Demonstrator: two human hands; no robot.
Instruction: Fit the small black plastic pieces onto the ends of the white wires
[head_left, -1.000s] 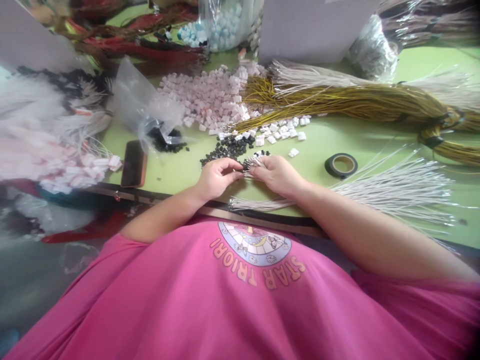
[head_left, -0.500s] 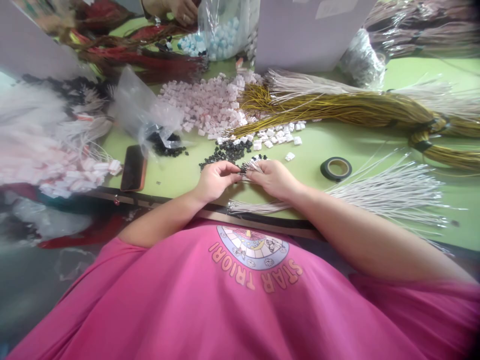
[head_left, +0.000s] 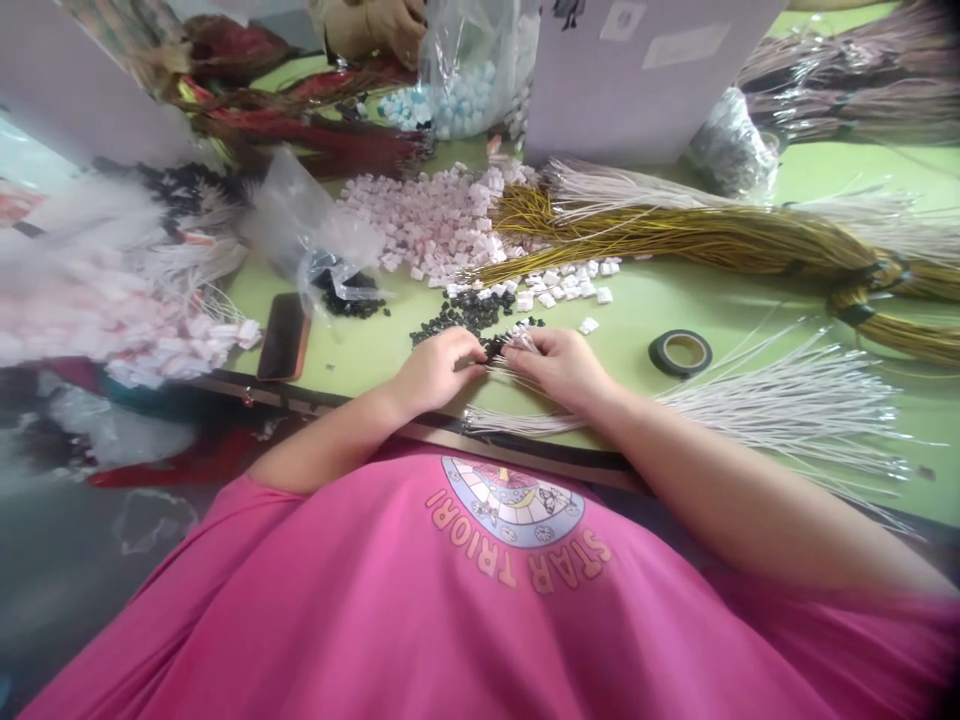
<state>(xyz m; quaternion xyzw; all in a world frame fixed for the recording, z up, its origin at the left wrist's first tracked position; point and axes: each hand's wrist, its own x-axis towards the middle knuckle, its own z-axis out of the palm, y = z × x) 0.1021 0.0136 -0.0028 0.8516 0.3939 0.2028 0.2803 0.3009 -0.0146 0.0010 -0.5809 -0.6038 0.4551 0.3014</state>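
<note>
A pale green bench [head_left: 750, 300] fills the centre of the frame beyond a pink shirt [head_left: 480, 600] at the bottom. Just past the shirt, the right hand [head_left: 566, 368] has its grip clamped around a bundle of thin white wires [head_left: 499, 420], whose tips fan out at centre frame. The left hand [head_left: 439, 372] meets them there, thumb and fingertips pinched together on a small black connector [head_left: 493, 347]. Right of the hands lie a tape roll [head_left: 680, 352] and loose white wires [head_left: 795, 400]; to the left lies a phone [head_left: 283, 337]. Just above the hands sits a heap of black connectors [head_left: 465, 312], then white housings [head_left: 562, 283], a pink pile [head_left: 442, 215] and yellow wires [head_left: 697, 240]. At the top edge, another person's hand [head_left: 382, 25] is beside a clear bag [head_left: 465, 90].
</note>
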